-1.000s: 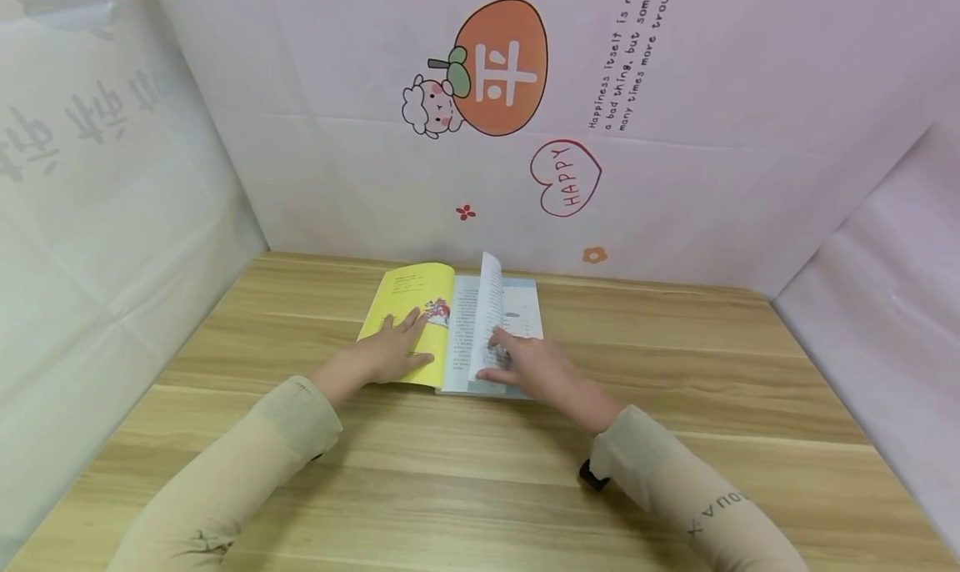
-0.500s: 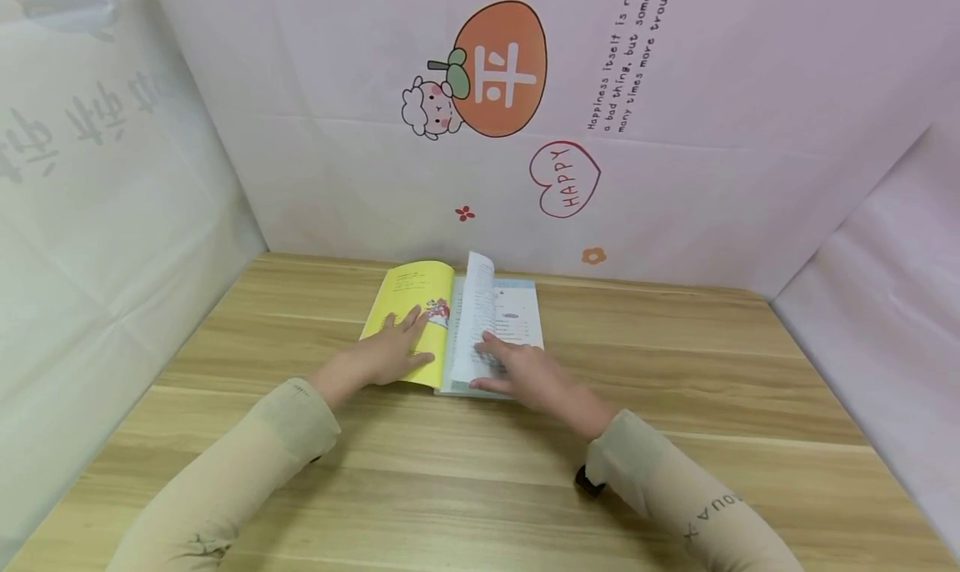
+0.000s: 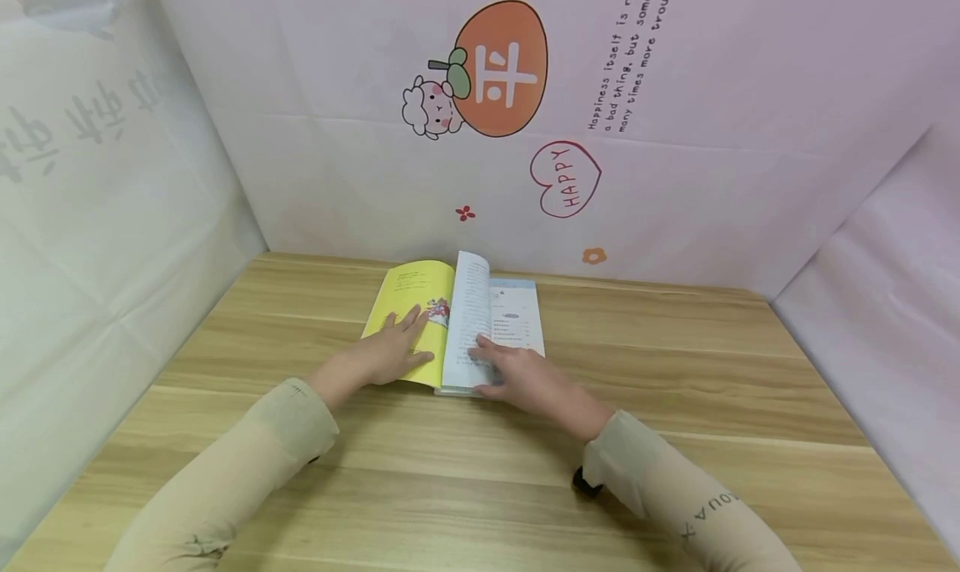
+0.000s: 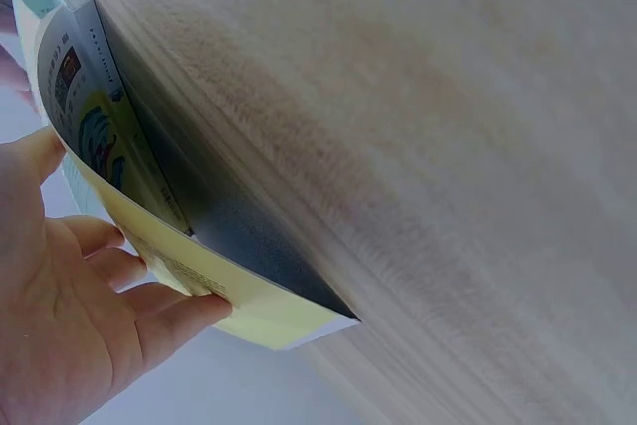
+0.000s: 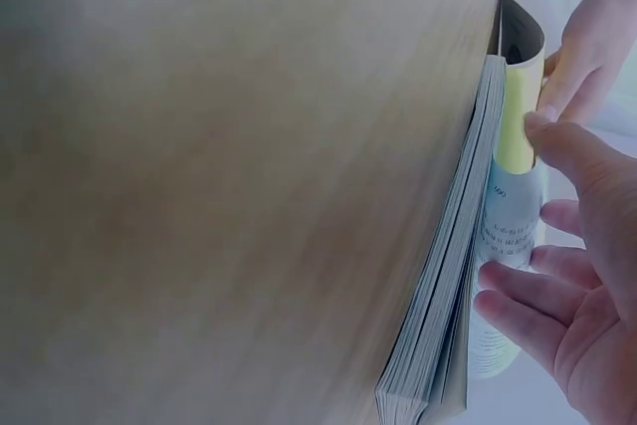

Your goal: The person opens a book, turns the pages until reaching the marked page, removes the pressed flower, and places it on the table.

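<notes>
An open book with a yellow inside cover (image 3: 401, 293) on its left lies at the far side of the wooden table. My left hand (image 3: 384, 357) rests on that cover with fingers spread; in the left wrist view the cover (image 4: 264, 314) bows up off the wood beneath the fingertips. A white printed page (image 3: 468, 301) stands curved up near the spine. Against it my right hand (image 3: 521, 373) lays nearly straight fingers, thumb toward the book's lower edge. Behind shows another printed page (image 3: 517, 309). The right wrist view shows the thick page block (image 5: 453, 216) edge-on.
The wooden table (image 3: 465, 489) extends toward me and to both sides. Close behind the book rises a pale printed cloth backdrop (image 3: 360, 188), and similar cloth walls stand left and right. A dark wrist device (image 3: 587, 482) shows under my right sleeve (image 3: 675, 480).
My right hand has moved slightly left, swinging the white page over toward the yellow cover. More of the printed page on the right is exposed. The left hand has stayed put.
</notes>
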A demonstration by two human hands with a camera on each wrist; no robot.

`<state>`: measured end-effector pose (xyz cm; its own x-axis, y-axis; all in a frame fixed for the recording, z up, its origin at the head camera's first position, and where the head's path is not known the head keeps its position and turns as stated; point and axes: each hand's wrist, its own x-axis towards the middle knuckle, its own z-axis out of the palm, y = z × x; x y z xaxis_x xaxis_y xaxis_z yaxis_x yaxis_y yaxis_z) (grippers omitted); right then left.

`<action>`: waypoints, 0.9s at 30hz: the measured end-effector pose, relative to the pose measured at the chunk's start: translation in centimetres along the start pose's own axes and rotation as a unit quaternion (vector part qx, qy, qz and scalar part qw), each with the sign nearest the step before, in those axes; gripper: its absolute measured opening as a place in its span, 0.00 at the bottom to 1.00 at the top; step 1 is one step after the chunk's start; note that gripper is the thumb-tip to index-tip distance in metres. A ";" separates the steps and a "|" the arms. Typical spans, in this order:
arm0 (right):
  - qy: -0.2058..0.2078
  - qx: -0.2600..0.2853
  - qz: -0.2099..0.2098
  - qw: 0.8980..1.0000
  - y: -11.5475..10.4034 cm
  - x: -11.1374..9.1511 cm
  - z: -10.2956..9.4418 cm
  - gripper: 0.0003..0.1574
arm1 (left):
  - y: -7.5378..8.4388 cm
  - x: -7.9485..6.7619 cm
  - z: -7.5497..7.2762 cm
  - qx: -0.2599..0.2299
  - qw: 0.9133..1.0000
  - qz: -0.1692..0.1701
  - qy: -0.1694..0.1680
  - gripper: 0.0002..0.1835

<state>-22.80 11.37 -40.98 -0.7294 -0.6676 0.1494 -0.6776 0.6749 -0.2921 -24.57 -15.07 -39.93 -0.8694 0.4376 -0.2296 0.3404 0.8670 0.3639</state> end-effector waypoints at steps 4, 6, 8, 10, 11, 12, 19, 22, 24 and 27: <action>-0.003 0.007 -0.006 1.000 -0.1 0.0 0.1 0.37 | 0.1 -0.1 -0.1 0.000 1.000 0.002 0.004 0.43; 0.000 0.005 -0.010 1.000 -0.2 0.0 0.1 0.37 | 0.1 -0.1 -0.1 -0.001 1.000 0.004 0.006 0.43; 0.004 0.000 -0.019 1.000 -0.2 0.0 0.1 0.37 | 0.1 -0.1 -0.1 -0.003 1.000 0.004 0.007 0.43; 0.008 -0.008 -0.030 0.999 -0.2 0.0 0.0 0.37 | 0.0 0.0 -0.1 -0.005 1.000 0.005 0.012 0.43; 0.009 -0.012 -0.036 0.999 -0.2 0.1 0.0 0.37 | 0.0 0.0 -0.1 -0.006 1.000 0.006 0.015 0.44; 0.010 -0.015 -0.040 0.999 -0.3 0.1 -0.1 0.37 | 0.0 0.0 -0.1 -0.008 1.000 0.007 0.019 0.44; -0.002 -0.010 -0.034 0.999 -1.2 0.7 -0.6 0.37 | -0.1 0.1 -0.2 -0.021 0.999 0.006 0.039 0.45; 0.007 -0.011 -0.030 0.999 -1.5 0.8 -0.7 0.36 | -0.2 0.1 -0.2 -0.019 0.999 0.004 0.041 0.46; 0.017 -0.016 -0.029 0.999 -1.6 0.8 -0.7 0.35 | -0.2 0.1 -0.2 -0.017 0.999 0.005 0.044 0.45; 0.033 -0.025 -0.026 0.999 -1.7 1.0 -0.7 0.35 | -0.2 0.0 -0.2 -0.017 0.999 0.008 0.047 0.45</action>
<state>-22.40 9.79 -39.71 -0.6960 -0.6817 0.2255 -0.7179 0.6552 -0.2350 -24.73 -15.24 -39.80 -0.8944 0.4256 -0.1379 0.3435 0.8508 0.3977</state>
